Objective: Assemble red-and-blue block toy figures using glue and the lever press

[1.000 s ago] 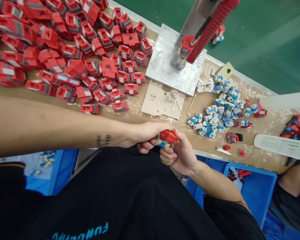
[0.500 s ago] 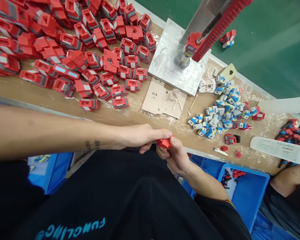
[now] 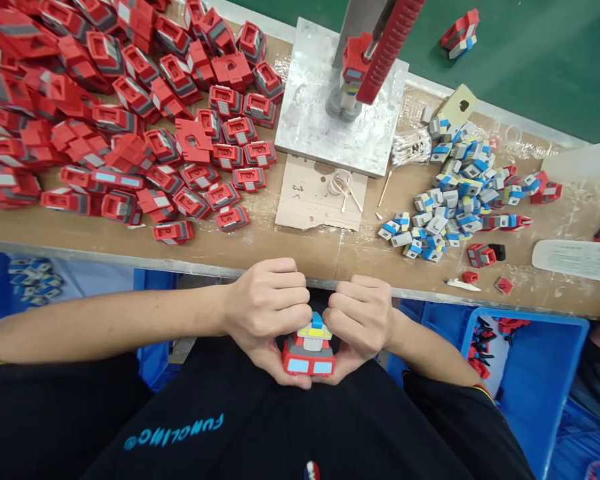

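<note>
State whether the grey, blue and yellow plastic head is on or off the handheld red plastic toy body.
On: the head rests against the body between the left hand and right hand. Whether fully seated, cannot tell.

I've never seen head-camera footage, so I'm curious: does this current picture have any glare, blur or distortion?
Head view: patchy glare on the metal plate and brown tabletop; head view: the red toy piece between left hand and right hand looks fairly sharp; head view: upper-left red pieces seem stretched; head view: the pale strip's print is illegible.
</note>
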`<state>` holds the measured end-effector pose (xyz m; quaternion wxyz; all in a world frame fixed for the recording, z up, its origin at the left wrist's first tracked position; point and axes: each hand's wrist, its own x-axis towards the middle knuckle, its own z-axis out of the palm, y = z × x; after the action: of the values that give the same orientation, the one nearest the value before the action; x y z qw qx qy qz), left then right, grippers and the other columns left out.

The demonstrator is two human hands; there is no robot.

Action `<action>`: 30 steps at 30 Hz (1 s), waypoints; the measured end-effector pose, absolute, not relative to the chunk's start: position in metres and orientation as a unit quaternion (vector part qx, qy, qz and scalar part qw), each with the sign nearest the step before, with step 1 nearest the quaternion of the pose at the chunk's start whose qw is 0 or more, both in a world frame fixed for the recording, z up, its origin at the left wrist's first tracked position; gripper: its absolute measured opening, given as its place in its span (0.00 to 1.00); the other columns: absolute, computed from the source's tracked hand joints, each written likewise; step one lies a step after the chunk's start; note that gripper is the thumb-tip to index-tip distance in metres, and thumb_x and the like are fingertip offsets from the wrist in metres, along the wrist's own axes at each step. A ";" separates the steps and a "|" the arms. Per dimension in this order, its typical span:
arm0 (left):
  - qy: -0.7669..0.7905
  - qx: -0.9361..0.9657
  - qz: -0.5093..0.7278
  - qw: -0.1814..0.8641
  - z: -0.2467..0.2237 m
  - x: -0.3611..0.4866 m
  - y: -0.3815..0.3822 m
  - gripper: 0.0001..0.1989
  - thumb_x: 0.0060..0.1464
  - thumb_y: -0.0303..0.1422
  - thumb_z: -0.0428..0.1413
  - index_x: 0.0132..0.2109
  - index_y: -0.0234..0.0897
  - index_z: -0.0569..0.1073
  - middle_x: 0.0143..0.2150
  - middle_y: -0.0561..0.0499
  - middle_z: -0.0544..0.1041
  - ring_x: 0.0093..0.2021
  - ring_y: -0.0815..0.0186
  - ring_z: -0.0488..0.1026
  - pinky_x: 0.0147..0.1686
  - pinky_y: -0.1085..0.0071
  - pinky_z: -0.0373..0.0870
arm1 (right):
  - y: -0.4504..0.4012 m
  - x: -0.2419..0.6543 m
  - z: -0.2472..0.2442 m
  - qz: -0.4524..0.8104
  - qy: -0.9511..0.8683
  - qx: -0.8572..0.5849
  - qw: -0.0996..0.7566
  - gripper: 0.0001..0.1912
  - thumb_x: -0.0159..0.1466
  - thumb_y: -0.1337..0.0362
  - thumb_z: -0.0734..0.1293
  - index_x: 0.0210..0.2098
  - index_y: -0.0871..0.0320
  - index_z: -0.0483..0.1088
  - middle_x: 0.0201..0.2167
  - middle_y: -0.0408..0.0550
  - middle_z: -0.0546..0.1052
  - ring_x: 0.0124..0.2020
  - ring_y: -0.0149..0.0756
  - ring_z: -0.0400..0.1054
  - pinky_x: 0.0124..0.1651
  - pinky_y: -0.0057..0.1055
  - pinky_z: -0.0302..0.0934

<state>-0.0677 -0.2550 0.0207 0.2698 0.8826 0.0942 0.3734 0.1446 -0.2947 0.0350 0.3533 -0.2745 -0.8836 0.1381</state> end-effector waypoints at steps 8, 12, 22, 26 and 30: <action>0.107 0.870 0.382 0.291 0.022 -0.066 -0.255 0.32 0.63 0.61 0.57 0.24 0.44 0.59 0.20 0.56 0.60 0.22 0.64 0.61 0.25 0.62 0.58 | -0.293 0.141 0.034 0.144 -0.870 -0.287 0.375 0.35 0.75 0.40 0.58 0.18 0.53 0.59 0.19 0.36 0.52 0.22 0.31 0.43 0.26 0.37 0.37; 0.110 0.861 0.379 0.321 0.020 -0.064 -0.254 0.30 0.64 0.60 0.56 0.26 0.44 0.59 0.21 0.56 0.61 0.23 0.64 0.60 0.26 0.61 0.58 | -0.293 0.141 0.030 0.161 -0.866 -0.289 0.375 0.34 0.75 0.39 0.59 0.19 0.53 0.58 0.19 0.36 0.52 0.22 0.31 0.42 0.27 0.38 0.37; 0.179 0.822 0.378 0.386 0.010 -0.061 -0.251 0.30 0.74 0.58 0.42 0.29 0.43 0.57 0.20 0.57 0.60 0.21 0.66 0.55 0.25 0.62 0.55 | -0.288 0.145 0.007 0.203 -0.870 -0.323 0.312 0.31 0.65 0.32 0.66 0.24 0.51 0.59 0.20 0.34 0.57 0.22 0.30 0.48 0.28 0.35 0.42; 0.179 0.816 0.380 0.396 0.007 -0.061 -0.250 0.30 0.74 0.59 0.42 0.29 0.43 0.58 0.20 0.57 0.61 0.21 0.66 0.56 0.26 0.62 0.55 | -0.284 0.146 0.001 0.219 -0.869 -0.322 0.306 0.30 0.66 0.34 0.66 0.24 0.51 0.60 0.20 0.34 0.57 0.22 0.30 0.47 0.30 0.35 0.43; 0.153 0.832 0.397 0.356 0.010 -0.061 -0.243 0.29 0.73 0.58 0.44 0.29 0.44 0.58 0.20 0.57 0.61 0.21 0.66 0.57 0.25 0.62 0.56 | -0.281 0.149 0.017 0.189 -0.878 -0.311 0.310 0.27 0.68 0.38 0.66 0.25 0.52 0.62 0.21 0.35 0.59 0.23 0.31 0.47 0.31 0.37 0.41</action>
<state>-0.0613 -0.2435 0.0101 0.3563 0.8317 0.1529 0.3974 0.1493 -0.2811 0.0167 0.3105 -0.3108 -0.8783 0.1888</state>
